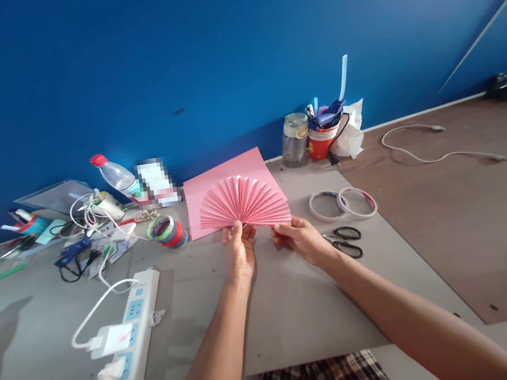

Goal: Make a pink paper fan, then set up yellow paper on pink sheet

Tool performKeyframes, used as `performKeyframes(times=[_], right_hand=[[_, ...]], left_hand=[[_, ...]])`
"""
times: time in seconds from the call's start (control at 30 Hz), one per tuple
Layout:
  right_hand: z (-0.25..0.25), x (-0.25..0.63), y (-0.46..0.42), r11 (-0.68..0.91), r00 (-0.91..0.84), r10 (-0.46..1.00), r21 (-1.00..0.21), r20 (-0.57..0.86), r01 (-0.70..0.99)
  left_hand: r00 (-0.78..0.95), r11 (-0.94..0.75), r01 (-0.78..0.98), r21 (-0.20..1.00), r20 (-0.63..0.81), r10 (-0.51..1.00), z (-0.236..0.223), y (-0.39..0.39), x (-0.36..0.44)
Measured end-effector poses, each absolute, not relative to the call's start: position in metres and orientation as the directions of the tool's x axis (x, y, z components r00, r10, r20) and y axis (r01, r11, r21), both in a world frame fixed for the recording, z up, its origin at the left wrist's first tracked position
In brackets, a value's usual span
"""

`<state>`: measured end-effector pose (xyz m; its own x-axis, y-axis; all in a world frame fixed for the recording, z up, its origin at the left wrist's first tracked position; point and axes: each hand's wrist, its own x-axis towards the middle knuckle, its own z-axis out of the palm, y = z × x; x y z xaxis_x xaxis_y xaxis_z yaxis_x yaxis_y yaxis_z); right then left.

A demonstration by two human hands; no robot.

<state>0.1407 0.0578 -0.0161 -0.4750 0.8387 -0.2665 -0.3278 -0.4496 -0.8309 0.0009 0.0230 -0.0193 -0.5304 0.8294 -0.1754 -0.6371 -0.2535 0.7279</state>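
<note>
A pleated pink paper fan (240, 199) is spread into a half circle in front of me. My left hand (240, 248) pinches it at the gathered base, thumb on top. With thumb and fingers, my right hand (298, 237) grips the fan's lower right corner. Behind the fan, flat pink paper sheets (250, 164) lie on the grey table mat. Black-handled scissors (348, 242) rest just right of my right hand, partly hidden by it. Two rolls of tape (359, 202) lie beyond the scissors, one overlapping the other.
At left lies a white power strip (145, 309) with plugs and cables. Near it are stacked coloured tape rolls (167, 232) and a tilted plastic bottle (114, 175). A glass jar (294, 140) and a red cup of tools (322, 142) stand by the blue wall. A white cable (438, 158) lies far right.
</note>
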Motion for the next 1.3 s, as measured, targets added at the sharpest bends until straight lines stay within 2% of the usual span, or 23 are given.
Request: performKeyframes(times=[0.33,0.6,0.9,1.3], right_hand=[[-0.020,0.143,0.062,-0.436,-0.477,0.846,-0.822,-0.237,-0.365],[-0.023,0.145,0.066,-0.417,-0.439,0.868,-0.822,-0.233,-0.388],[-0.020,0.146,0.067,-0.426,-0.414,0.873,-0.815,-0.257,-0.392],[-0.023,0.147,0.070,-0.398,-0.350,0.899,-0.826,-0.263,-0.400]], left_hand=[[-0.516,-0.215,-0.643,0.735,-0.209,0.831,-0.023,0.023,-0.003],[-0.578,-0.244,-0.636,0.732,-0.243,0.779,-0.017,0.025,-0.012],[-0.665,-0.288,-0.533,0.795,-0.184,0.724,-0.020,0.026,-0.026],[-0.692,-0.301,-0.527,0.795,-0.196,0.695,-0.021,0.027,-0.030]])
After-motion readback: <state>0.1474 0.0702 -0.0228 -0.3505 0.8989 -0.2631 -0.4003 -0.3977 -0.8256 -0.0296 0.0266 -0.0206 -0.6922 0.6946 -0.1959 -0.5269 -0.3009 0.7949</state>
